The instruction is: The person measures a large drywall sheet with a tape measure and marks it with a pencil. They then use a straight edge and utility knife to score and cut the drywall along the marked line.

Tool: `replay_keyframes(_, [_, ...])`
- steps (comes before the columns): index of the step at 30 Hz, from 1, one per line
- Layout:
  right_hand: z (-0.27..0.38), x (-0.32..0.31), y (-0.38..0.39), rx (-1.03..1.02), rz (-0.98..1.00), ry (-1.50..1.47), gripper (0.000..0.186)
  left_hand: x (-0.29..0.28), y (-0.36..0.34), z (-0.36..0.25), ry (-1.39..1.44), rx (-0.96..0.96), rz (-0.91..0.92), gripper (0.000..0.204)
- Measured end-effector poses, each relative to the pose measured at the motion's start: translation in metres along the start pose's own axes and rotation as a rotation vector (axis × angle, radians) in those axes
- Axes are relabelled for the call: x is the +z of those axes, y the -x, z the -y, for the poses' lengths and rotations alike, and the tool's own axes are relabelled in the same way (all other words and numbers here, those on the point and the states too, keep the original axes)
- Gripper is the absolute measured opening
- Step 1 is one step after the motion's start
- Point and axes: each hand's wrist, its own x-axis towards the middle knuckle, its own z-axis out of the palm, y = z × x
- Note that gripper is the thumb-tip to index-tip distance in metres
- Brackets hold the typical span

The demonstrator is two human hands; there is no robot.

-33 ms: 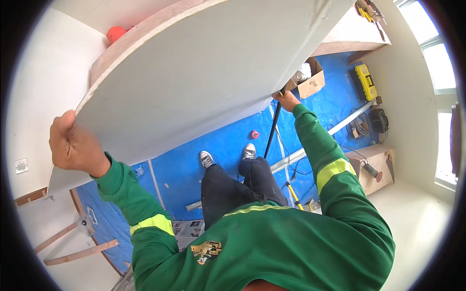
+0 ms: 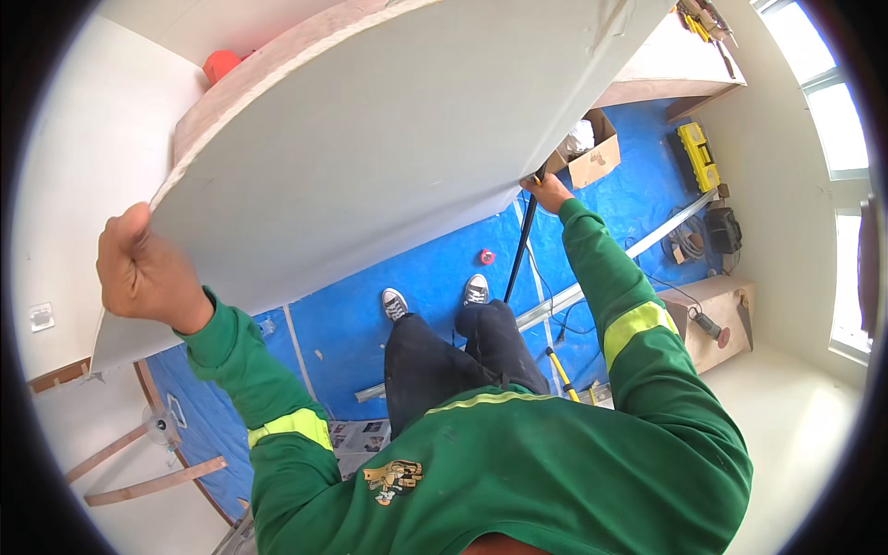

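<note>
White panel (image 2: 370,148) spans between the hands (image 2: 148,273) (image 2: 552,192), left clamped on its edge, right around a black pole (image 2: 522,240).

Panel (image 2: 370,139) cut off @ top; cardbd. box (image 2: 595,166) part. hidden behind.

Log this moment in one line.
left hand: grips board edge | right hand: holds black pole | below: blue sheet, red roll | nearby: carton

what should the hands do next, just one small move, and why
I'd probably steady the large pale board with the left hand before shifting the black pole: that hand grips the board's left edge, while the right hand holds the pole close to the board's right-hand side.
</note>
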Motion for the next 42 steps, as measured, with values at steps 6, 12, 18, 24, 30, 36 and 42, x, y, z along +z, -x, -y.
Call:
replay_keyframes(6, [-0.010, -0.013, -0.037, 0.056, -0.107, 0.043, 0.051, 0.051, 0.005, -0.020, -0.038, 0.076, 0.085, 0.028])
replay_keyframes(12, [-0.019, -0.012, -0.045, 0.113, -0.120, 0.015, 0.056, 0.066, 0.008, -0.017, -0.110, 0.068, 0.132, 0.029])
replay_keyframes(18, [-0.017, -0.028, -0.006, -0.020, -0.349, -0.106, 0.053, 0.081, -0.012, -0.001, -0.221, -0.016, 0.423, 0.044])
replay_keyframes(24, [0.017, -0.050, 0.086, -0.117, -0.416, -0.180, 0.043, 0.112, -0.032, 0.028, -0.074, 0.048, 0.551, 0.058])
replay_keyframes(30, [0.122, -0.048, 0.173, -0.286, -0.365, -0.170, 0.031, 0.143, -0.043, 0.065, -0.081, -0.092, 0.898, 0.067])
replay_keyframes(36, [0.230, -0.007, 0.219, -0.436, -0.189, -0.280, 0.013, 0.168, -0.046, 0.092, -0.027, -0.049, 0.966, 0.064])
replay_keyframes(42, [0.317, 0.064, 0.264, -0.492, -0.170, -0.225, 0.016, 0.194, -0.050, 0.123, 0.017, -0.005, 1.063, 0.068])
